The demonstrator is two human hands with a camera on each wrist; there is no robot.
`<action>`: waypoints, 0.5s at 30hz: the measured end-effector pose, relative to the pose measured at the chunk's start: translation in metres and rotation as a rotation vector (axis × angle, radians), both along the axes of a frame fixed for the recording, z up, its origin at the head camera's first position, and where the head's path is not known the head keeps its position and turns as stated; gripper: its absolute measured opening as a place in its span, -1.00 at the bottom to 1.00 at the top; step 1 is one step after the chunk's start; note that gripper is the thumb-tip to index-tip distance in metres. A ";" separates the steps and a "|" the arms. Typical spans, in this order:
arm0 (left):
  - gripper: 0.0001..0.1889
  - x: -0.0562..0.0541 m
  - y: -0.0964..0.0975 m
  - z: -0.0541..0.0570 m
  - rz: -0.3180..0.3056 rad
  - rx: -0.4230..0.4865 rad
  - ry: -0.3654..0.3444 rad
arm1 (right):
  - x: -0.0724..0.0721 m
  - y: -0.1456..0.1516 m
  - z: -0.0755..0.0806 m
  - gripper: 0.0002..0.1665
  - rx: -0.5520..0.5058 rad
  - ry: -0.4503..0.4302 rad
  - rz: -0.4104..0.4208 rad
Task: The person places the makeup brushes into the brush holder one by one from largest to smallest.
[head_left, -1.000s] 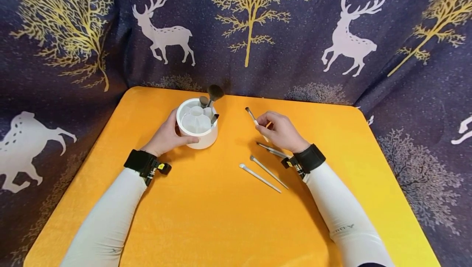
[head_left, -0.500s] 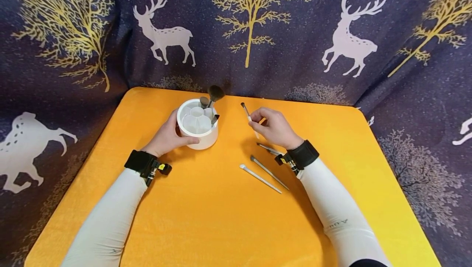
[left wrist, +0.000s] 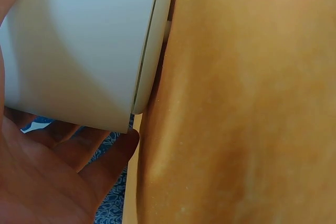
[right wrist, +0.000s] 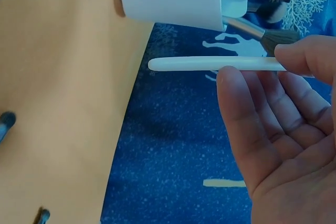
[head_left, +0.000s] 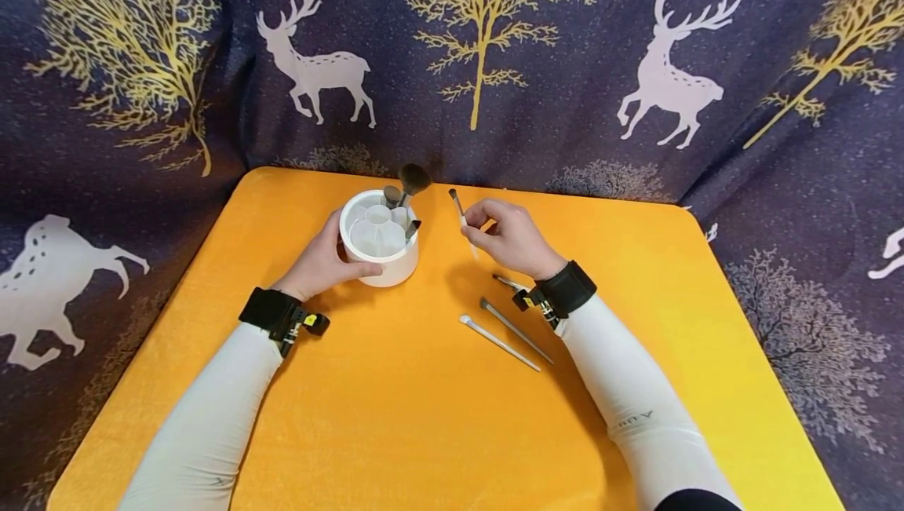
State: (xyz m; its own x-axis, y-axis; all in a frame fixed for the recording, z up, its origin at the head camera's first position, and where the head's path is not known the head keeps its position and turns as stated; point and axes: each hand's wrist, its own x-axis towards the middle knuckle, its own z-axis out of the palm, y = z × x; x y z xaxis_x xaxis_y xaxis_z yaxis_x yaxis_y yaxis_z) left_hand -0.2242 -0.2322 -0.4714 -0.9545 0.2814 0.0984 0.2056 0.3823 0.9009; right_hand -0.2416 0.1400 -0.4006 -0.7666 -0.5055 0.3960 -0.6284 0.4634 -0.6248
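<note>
My left hand [head_left: 319,261] holds a white round brush holder [head_left: 390,271] from its left side, with the thumb across the front. The holder has clear inner compartments. Standing in its far and right side are a large fluffy makeup brush [head_left: 414,178], a shorter round-headed brush [head_left: 391,196] and an angled dark brush [head_left: 413,229]. Just right of the holder, my right hand [head_left: 514,239] pinches a small makeup brush [head_left: 457,206] in the air, dark bristles up. In the right wrist view its white handle [right wrist: 184,64] points toward the table, between thumb and fingers.
On the orange table [head_left: 367,425] lie a white brush [head_left: 500,343], a grey-tipped brush [head_left: 517,330] and, partly hidden under my right wrist, a dark-tipped brush [head_left: 507,282]. A dark curtain [head_left: 417,134] with deer and trees hangs behind the table's far edge.
My right hand has moved left toward the holder, carrying the small makeup brush, which now stands more upright. The left hand and the holder have stayed in place.
</note>
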 end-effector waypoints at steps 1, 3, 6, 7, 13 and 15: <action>0.30 0.000 0.000 0.000 0.000 -0.002 -0.001 | 0.000 -0.002 0.001 -0.90 -0.002 0.001 0.002; 0.29 0.000 0.000 0.000 0.001 0.001 -0.003 | -0.001 -0.005 0.002 -0.90 -0.007 0.000 0.006; 0.29 0.000 0.000 0.000 0.001 0.001 0.001 | -0.002 -0.011 0.005 -0.89 -0.016 -0.006 0.011; 0.29 -0.001 0.000 -0.001 0.001 0.001 0.003 | -0.002 -0.013 0.005 -0.89 -0.018 -0.008 0.012; 0.30 -0.001 -0.001 -0.001 -0.008 0.010 0.003 | -0.005 -0.022 0.009 -0.88 -0.032 -0.012 0.031; 0.29 -0.001 0.000 -0.001 -0.007 0.015 -0.001 | -0.006 -0.024 0.010 -0.88 -0.035 -0.010 0.037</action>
